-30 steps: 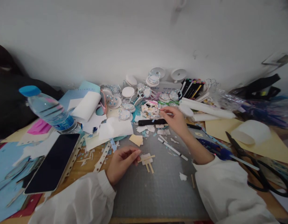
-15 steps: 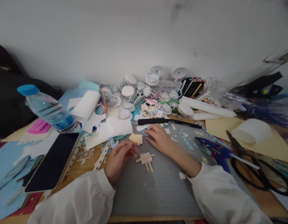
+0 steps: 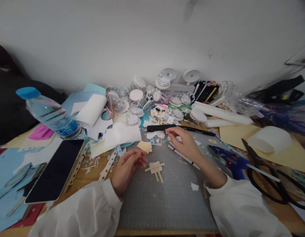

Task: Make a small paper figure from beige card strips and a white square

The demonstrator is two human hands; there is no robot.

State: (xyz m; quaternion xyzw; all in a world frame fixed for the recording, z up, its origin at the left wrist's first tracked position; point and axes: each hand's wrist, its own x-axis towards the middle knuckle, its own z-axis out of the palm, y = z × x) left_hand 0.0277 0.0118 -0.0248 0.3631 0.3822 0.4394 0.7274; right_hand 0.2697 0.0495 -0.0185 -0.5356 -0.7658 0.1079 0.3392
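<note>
My left hand (image 3: 127, 169) rests on the left side of the grey cutting mat (image 3: 167, 207), its fingers loosely curled with nothing visible in them. Just beyond its fingertips is a small cream paper piece (image 3: 144, 146). To its right, a small figure of pale strips on a white square (image 3: 156, 168) lies flat on the mat. My right hand (image 3: 183, 143) hovers over the far part of the mat, fingers bent and thumb apart from the index finger. A pale strip with dark marks (image 3: 184, 156) lies beneath it. Paper scraps (image 3: 156, 140) lie left of its fingertips.
A black pen-like tool (image 3: 162, 127) lies across the mat's far edge. To the right are a blue glue gun (image 3: 233, 161) and black scissors (image 3: 266, 174). A phone (image 3: 57, 169) and water bottle (image 3: 52, 115) are at left. Several beaded white discs (image 3: 136, 95) crowd the back.
My right hand has moved right and lifted away from the scraps near the cream piece. A pale, dark-marked strip now shows beneath it. My left hand has stayed put.
</note>
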